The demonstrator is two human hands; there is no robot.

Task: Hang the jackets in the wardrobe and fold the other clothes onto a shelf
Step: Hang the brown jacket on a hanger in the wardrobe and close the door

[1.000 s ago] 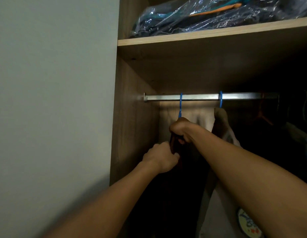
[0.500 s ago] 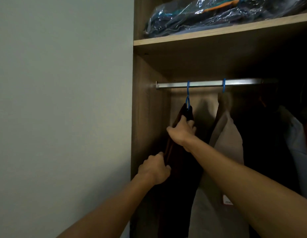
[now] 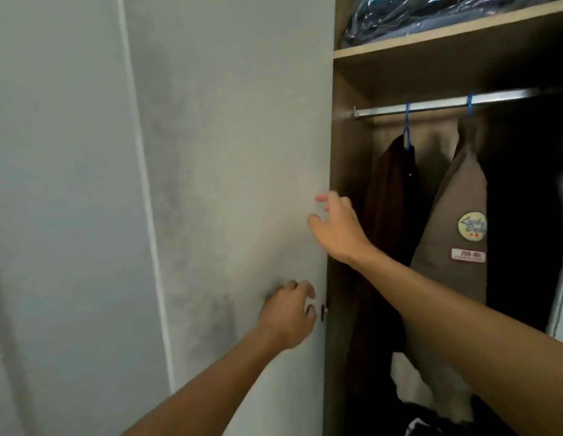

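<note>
Beside open wardrobe (image 3: 346, 184), grey door (image 3: 236, 184); left hand (image 3: 286, 316), right hand (image 3: 340, 228) fingers loose, empty.

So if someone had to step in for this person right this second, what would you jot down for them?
Left hand: holds nothing, fingers loosely curled by the door edge, near the small knob.
Right hand: open, empty, in front of the wardrobe opening.
Dark brown jacket: hangs from a blue hanger on the rail.
Tan jacket with patches: hangs beside it on its own blue hook.
Top shelf: holds a plastic-wrapped bundle.
Done: those two jackets are hung.
Left: no clothes for folding are in view; find them and fold them onto a shelf.
</note>
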